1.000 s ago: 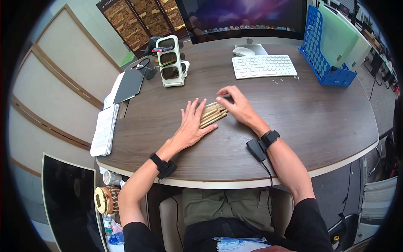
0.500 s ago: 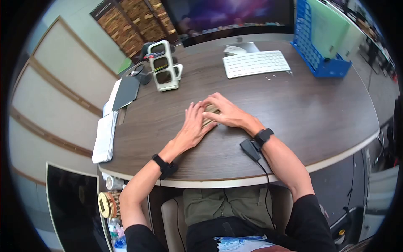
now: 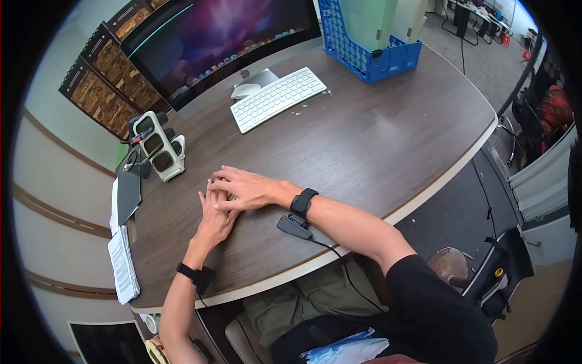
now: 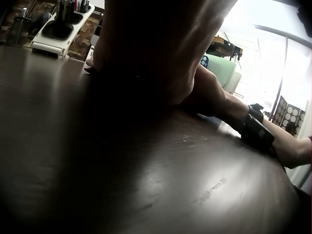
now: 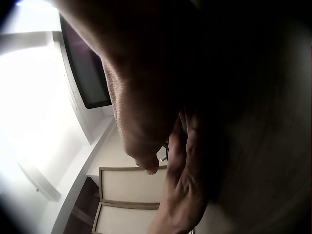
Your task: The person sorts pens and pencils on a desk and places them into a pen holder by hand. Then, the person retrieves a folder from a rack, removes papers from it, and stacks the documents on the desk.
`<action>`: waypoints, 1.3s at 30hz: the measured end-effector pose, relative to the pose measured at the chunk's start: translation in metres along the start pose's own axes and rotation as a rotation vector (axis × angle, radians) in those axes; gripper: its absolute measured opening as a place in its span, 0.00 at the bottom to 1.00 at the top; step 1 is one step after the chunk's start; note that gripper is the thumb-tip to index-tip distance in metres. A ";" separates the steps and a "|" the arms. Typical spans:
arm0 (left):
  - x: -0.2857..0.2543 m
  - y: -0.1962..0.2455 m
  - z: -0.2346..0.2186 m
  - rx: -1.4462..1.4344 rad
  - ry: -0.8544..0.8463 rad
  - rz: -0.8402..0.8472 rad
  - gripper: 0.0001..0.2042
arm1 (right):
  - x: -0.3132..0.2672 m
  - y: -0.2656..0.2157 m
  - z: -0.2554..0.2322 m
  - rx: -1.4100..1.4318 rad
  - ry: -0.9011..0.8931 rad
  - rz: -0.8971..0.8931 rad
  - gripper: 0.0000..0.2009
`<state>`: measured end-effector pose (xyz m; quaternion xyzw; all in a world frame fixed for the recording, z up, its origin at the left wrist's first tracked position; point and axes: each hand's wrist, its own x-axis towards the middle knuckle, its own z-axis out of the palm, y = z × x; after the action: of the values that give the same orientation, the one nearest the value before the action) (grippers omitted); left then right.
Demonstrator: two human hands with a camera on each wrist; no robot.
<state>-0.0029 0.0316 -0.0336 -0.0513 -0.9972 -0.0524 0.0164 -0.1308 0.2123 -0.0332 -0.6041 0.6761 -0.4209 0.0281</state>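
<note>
On the desk (image 3: 364,158), both hands are together over a small bundle of thin, pale wooden sticks (image 3: 231,197), and only a sliver of it shows between them. My left hand (image 3: 213,223) lies over the bundle with its fingers extended. Across its fingers rests my right hand (image 3: 250,189), back upward, its fingers spread and slightly bent. In the right wrist view the left hand (image 5: 183,195) appears just beyond the right hand (image 5: 141,107). The left wrist view has the dark left hand (image 4: 146,53) close over the desktop; the sticks are hidden there.
A white keyboard (image 3: 279,100) and mouse (image 3: 245,91) sit before the monitor (image 3: 224,42). Left of the hands are a white holder (image 3: 159,148) with pens and stacked papers (image 3: 123,267). A blue file rack (image 3: 394,60) stands behind. A cabled black box (image 3: 294,227) hangs by the right wrist.
My right hand has moved left onto the left hand, covering sticks that were visible earlier. The head view has turned to the right.
</note>
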 end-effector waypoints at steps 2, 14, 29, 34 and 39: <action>0.001 0.002 -0.015 -0.145 -0.055 -0.027 0.44 | -0.001 -0.002 0.000 0.053 0.074 0.053 0.37; -0.003 -0.004 -0.036 -0.291 -0.135 -0.115 0.43 | 0.001 0.002 -0.001 0.043 -0.021 0.149 0.39; -0.012 -0.121 -0.026 -1.335 0.160 -0.299 0.16 | 0.013 0.000 -0.012 0.275 0.143 0.380 0.27; -0.016 -0.131 -0.016 -1.554 0.185 -0.207 0.12 | 0.018 -0.007 -0.015 0.448 0.186 0.512 0.25; -0.014 -0.136 -0.009 -1.537 0.218 -0.165 0.12 | 0.019 0.015 -0.013 0.731 0.291 0.453 0.23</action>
<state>-0.0030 -0.1054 -0.0397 0.0315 -0.6745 -0.7343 0.0701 -0.1549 0.2024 -0.0248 -0.3258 0.5951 -0.6958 0.2356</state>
